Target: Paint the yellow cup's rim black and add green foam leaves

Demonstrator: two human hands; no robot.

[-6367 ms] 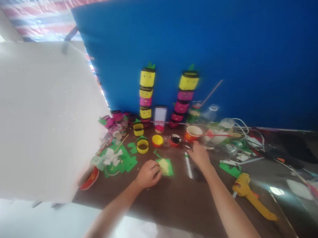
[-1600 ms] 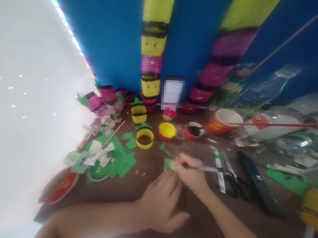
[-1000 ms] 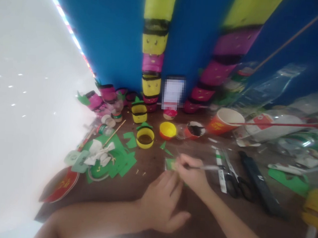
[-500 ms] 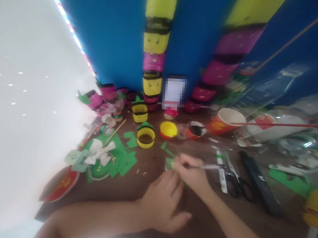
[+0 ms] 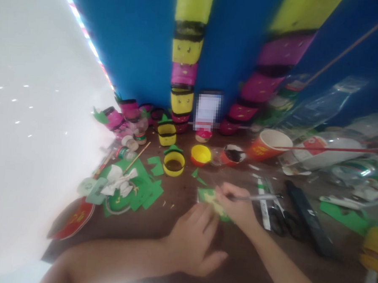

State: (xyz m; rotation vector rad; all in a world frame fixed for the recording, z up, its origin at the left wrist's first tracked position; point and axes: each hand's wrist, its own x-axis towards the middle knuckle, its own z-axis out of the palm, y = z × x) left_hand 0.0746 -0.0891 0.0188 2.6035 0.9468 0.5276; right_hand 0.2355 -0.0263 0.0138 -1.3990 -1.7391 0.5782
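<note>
My left hand (image 5: 195, 239) lies flat with its thumb apart, fingertips at the lower left edge of a small green sheet (image 5: 202, 193) on the table. A pale yellow-green shape (image 5: 214, 202) lies on that sheet. Around a slim grey pen (image 5: 257, 197) my right hand (image 5: 238, 203) is closed. It sits over the sheet's right side, and the pen's back end points right. The hand hides the pen's tip. Beyond the hands, small green scraps (image 5: 196, 174) lie on the table.
Scissors (image 5: 280, 216), a white marker (image 5: 263, 204) and a black case (image 5: 307, 217) lie to the right. Yellow rings (image 5: 173, 168), a yellow paint cup (image 5: 201, 155) and a dark paint cup (image 5: 233, 154) stand behind. Green paper (image 5: 153, 194) and a red bowl (image 5: 73, 222) are at left.
My right hand, with the pen, has moved right across the green sheet, so more of the pale shape shows. My left hand has stayed in place.
</note>
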